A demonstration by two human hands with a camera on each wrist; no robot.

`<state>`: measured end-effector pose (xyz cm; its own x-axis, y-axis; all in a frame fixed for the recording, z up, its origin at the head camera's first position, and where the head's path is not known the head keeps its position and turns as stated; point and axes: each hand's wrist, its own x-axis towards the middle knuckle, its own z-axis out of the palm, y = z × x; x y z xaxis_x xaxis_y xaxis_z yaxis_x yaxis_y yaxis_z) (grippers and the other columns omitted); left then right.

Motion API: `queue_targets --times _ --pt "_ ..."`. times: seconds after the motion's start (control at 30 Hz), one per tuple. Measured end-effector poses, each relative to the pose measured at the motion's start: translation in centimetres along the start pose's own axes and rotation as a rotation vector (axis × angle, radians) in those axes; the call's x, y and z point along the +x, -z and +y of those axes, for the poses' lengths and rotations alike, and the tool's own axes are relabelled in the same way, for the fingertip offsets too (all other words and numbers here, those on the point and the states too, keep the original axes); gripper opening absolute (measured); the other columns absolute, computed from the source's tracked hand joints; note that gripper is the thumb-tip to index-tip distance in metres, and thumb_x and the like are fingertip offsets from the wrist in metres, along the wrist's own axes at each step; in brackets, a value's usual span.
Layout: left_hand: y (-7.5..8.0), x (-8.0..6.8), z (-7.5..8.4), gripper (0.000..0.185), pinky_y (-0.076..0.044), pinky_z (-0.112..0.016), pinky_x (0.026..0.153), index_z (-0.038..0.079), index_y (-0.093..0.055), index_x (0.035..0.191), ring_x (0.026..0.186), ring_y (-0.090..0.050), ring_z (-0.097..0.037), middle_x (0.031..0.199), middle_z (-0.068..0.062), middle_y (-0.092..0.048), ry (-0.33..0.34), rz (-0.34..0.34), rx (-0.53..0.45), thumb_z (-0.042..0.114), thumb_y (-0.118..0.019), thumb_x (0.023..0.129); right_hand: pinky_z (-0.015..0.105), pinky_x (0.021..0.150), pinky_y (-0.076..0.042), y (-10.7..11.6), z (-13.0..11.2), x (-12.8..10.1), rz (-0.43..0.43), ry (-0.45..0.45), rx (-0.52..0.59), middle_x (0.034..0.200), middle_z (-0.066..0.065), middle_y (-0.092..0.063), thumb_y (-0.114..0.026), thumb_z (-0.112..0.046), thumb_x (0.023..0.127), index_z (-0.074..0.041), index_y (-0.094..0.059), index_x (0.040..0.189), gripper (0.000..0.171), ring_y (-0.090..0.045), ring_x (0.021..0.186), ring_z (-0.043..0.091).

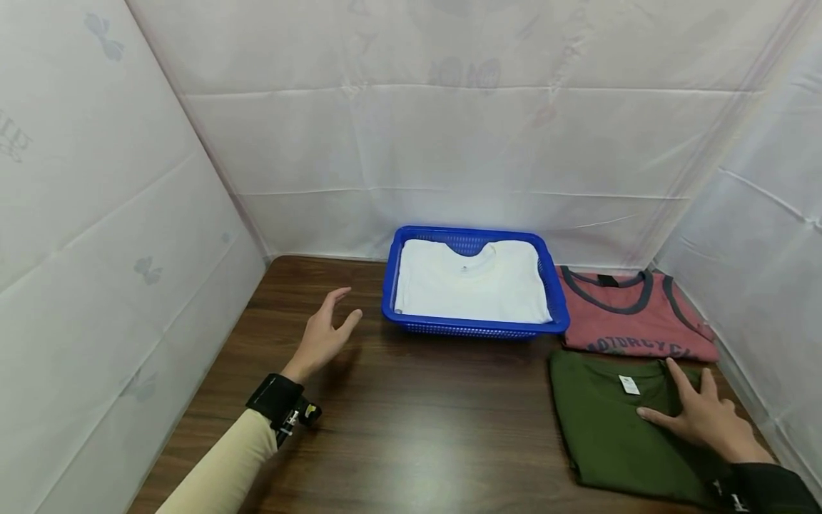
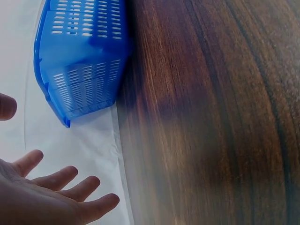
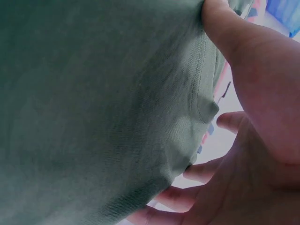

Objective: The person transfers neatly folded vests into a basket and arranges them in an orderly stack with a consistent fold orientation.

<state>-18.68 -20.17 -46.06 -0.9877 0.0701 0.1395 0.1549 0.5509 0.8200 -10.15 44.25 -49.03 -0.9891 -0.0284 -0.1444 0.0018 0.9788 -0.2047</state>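
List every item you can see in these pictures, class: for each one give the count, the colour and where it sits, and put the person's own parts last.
Basket: one, blue, at the back middle of the table.
White T-shirt: one, white, folded, lying in the basket.
Red tank top: one, red with dark trim, folded, on the table right of the basket.
Green T-shirt: one, dark green, folded, on the table in front of the red tank top.
Table: one, dark brown wood grain.
Backdrop sheets: white, hung on the left, back and right sides.
Left hand: one, fingers spread, above the table left of the basket, holding nothing.
Right hand: one, fingers flat on the green T-shirt.
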Motion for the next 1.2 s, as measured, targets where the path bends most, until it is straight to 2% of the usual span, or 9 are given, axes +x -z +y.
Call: queue_targets --times 0.2,0.43,0.63,0.8,1.0,1.2 --pt "0.0 0.0 -0.1 0.060 -0.029 -0.063 0.116 0.015 -0.036 0.157 0.149 -0.032 -0.039 0.162 -0.015 -0.037 -0.001 0.008 0.012 0.040 -0.056 0.106 0.071 0.060 -0.041 0.0 -1.0 0.2 -0.029 -0.006 0.015 0.133 0.060 -0.010 -0.068 -0.067 0.088 0.000 0.001 0.161 0.121 -0.040 0.084 0.075" --pt "0.0 -0.2 -0.3 0.058 -0.030 -0.062 0.116 0.017 -0.038 0.156 0.149 -0.033 -0.038 0.161 -0.014 -0.039 -0.018 0.014 0.004 0.039 -0.057 0.106 0.059 0.047 -0.043 -0.4 -2.4 0.4 -0.042 -0.026 0.026 0.138 0.060 -0.008 -0.064 -0.073 0.088 -0.005 -0.001 0.163 0.120 -0.039 0.082 0.076" --pt "-0.1 -0.3 -0.5 0.057 -0.030 -0.060 0.117 0.015 -0.039 0.155 0.147 -0.035 -0.040 0.160 -0.015 -0.041 -0.034 0.018 -0.001 0.036 -0.058 0.106 0.055 0.045 -0.043 -0.5 -4.1 0.7 -0.035 -0.028 0.025 0.140 0.060 -0.008 -0.063 -0.074 0.087 -0.007 -0.001 0.164 0.119 -0.039 0.086 0.079" --pt "-0.1 -0.3 -0.6 0.056 -0.031 -0.059 0.117 0.016 -0.041 0.154 0.146 -0.037 -0.041 0.158 -0.016 -0.043 -0.042 0.030 -0.019 0.035 -0.059 0.105 0.057 0.045 -0.044 -0.3 -5.5 1.0 -0.027 -0.025 0.030 0.142 0.060 -0.008 -0.063 -0.075 0.087 -0.009 -0.001 0.164 0.119 -0.037 0.094 0.082" --pt "-0.2 -0.5 -0.6 0.057 -0.031 -0.061 0.115 0.016 -0.040 0.155 0.146 -0.038 -0.040 0.158 -0.017 -0.043 -0.002 0.016 -0.025 0.036 -0.059 0.105 0.052 0.043 -0.044 -0.7 -7.3 1.3 -0.020 -0.018 0.048 0.144 0.060 -0.004 -0.062 -0.076 0.086 -0.009 -0.005 0.165 0.118 -0.032 0.099 0.085" --pt "-0.4 -0.5 -0.4 0.056 -0.031 -0.063 0.115 0.015 -0.040 0.154 0.145 -0.039 -0.040 0.157 -0.019 -0.044 0.019 -0.005 -0.052 0.034 -0.059 0.105 0.051 0.043 -0.043 -1.1 -9.2 1.5 -0.001 -0.021 0.055 0.143 0.060 -0.007 -0.064 -0.075 0.086 -0.007 -0.010 0.164 0.117 -0.036 0.097 0.083"
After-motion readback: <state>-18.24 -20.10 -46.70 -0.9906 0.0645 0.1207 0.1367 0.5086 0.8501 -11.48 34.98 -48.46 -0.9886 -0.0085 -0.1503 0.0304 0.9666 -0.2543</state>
